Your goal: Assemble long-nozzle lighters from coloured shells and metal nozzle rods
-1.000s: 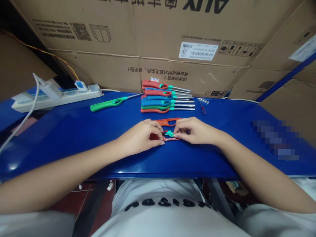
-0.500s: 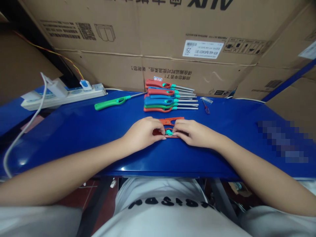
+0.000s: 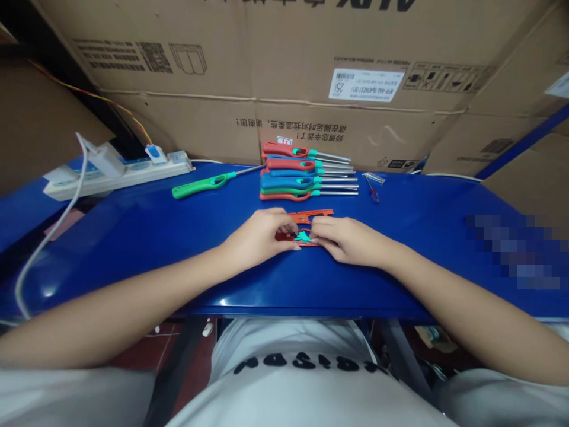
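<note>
Both hands are at an opened gas lighter on the blue table. A loose orange half of its handle shell lies just beyond my fingers. Nearer to me is the other shell half, dark red-orange, with a turquoise trigger in its middle. My left hand is closed, thumb and fingers pinching this near half at the left of the trigger. My right hand is closed too, fingertips pressed together at the trigger's right side. The fingers hide both ends of the near half and any small parts there.
Behind the hands lies a stack of assembled lighters in red, blue and green. A green lighter lies to their left. A small screwdriver is at the right. A power strip and a large cardboard box stand behind.
The turquoise trigger has tilted slightly between my fingertips. My hands stay almost in place, and the view has shifted a little.
</note>
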Demonstrator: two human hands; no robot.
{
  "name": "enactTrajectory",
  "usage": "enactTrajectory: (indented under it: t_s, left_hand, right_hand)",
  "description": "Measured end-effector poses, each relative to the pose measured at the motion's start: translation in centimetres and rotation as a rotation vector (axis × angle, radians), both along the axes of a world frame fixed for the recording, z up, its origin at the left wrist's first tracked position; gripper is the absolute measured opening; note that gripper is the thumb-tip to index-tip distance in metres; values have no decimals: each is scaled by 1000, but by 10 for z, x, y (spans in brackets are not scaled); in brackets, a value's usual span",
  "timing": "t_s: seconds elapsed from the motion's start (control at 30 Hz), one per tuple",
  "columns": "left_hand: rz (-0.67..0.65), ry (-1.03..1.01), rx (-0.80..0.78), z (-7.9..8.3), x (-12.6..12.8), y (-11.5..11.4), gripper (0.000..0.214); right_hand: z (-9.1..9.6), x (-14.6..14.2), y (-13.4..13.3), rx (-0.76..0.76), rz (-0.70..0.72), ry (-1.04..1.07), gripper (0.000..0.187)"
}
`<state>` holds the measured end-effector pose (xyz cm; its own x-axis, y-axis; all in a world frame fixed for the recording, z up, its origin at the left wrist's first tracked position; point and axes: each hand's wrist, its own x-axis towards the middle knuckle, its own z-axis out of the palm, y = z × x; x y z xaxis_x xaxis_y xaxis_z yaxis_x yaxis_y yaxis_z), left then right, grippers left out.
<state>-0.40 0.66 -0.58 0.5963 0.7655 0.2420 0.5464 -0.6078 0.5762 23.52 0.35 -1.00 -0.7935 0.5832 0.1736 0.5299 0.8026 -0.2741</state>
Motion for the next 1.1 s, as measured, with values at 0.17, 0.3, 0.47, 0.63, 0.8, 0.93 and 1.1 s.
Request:
enactTrajectory:
  t_s: [0.17,0.3,0.47,0.63,0.8,0.93,1.1]
  left_hand:
    - [-5,-10,-3,-1,0,0,22]
    - [-15,22,21,-1,1,0,21]
    - [-29,73,31,0,1,0,18]
    - [-16,66,2,0,0,1,20]
    - [-23,41,3,-3,0,3,24]
    - [-42,31,10,-5,1,0,30]
    - [-160,166,186,-3,-1,-5,36]
  right_hand:
    - [-1,1,-1,45,-19,1,20]
    - [0,0,-3,83,-7,-40,21]
    - [5,-2,-7,118,13,-115,19]
    - [0,-3,0,-60,-9,122,17]
    - [-12,-4,13,-422,-177,404,14]
    - [-8,-5,16,-508,-237,425,26]
    - [9,31,39,-27,-508,490,24]
